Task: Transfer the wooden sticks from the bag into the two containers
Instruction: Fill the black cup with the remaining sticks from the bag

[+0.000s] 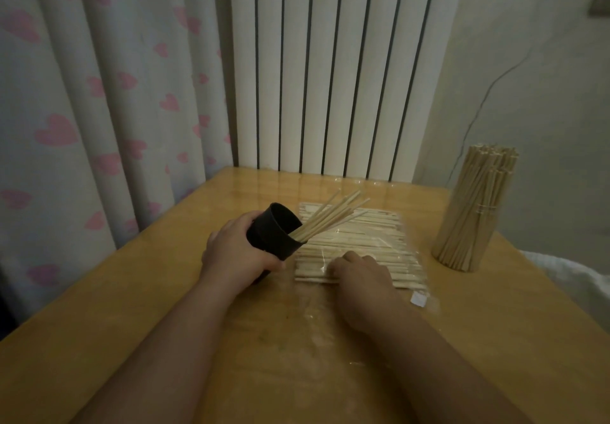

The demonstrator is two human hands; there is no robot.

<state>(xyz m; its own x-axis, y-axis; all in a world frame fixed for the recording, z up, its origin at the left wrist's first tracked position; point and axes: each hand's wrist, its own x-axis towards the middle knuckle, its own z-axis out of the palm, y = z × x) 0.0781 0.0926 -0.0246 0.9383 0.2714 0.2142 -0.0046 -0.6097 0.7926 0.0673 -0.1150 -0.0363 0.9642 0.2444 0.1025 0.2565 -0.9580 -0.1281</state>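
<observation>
My left hand (237, 252) grips a black cylindrical container (275, 230), tilted to the right, with several wooden sticks (326, 217) poking out of its mouth. A clear plastic bag (363, 242) full of wooden sticks lies flat on the wooden table (132, 308), just right of the container. My right hand (359, 275) rests on the near left part of the bag, its fingers curled down onto the sticks; whether it pinches any I cannot tell. At the right stands a second container (475, 215), clear and packed full of upright sticks.
A white ribbed radiator (330, 67) and a curtain with pink hearts (99, 93) stand behind the table. A white cloth (567, 278) lies past the table's right edge. A thin cable (475, 119) runs down the wall behind the full container.
</observation>
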